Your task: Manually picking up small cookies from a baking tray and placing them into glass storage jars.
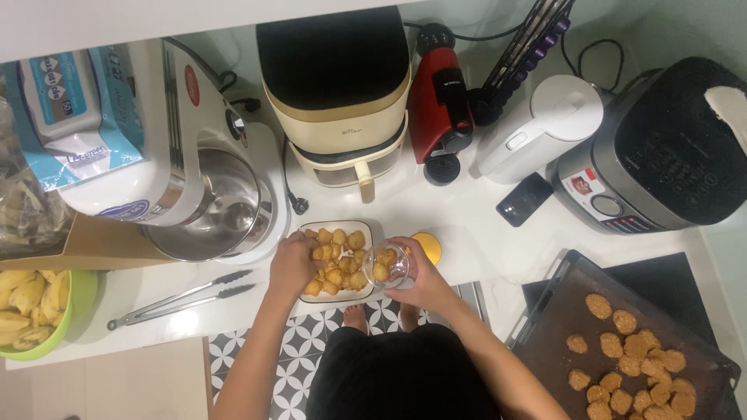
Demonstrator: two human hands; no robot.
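A white rectangular dish (367, 228) heaped with golden cookies stands at the counter's front edge. My left hand (292, 264) rests on the cookies at the dish's left side, fingers curled over them. My right hand (416, 280) holds a clear glass jar (387, 266) tilted over the dish's right side, with a few cookies inside it. A yellow lid (428, 246) lies just behind my right hand.
Metal tongs (180, 299) lie to the left, near a green bowl (78, 307) of yellow pieces. A stand mixer (204, 196), air fryer (339, 101), red coffee machine (440, 105), white kettle (545, 124) and cooker (661, 148) line the back. A dark baking tray (560, 311) of cookies sits at right.
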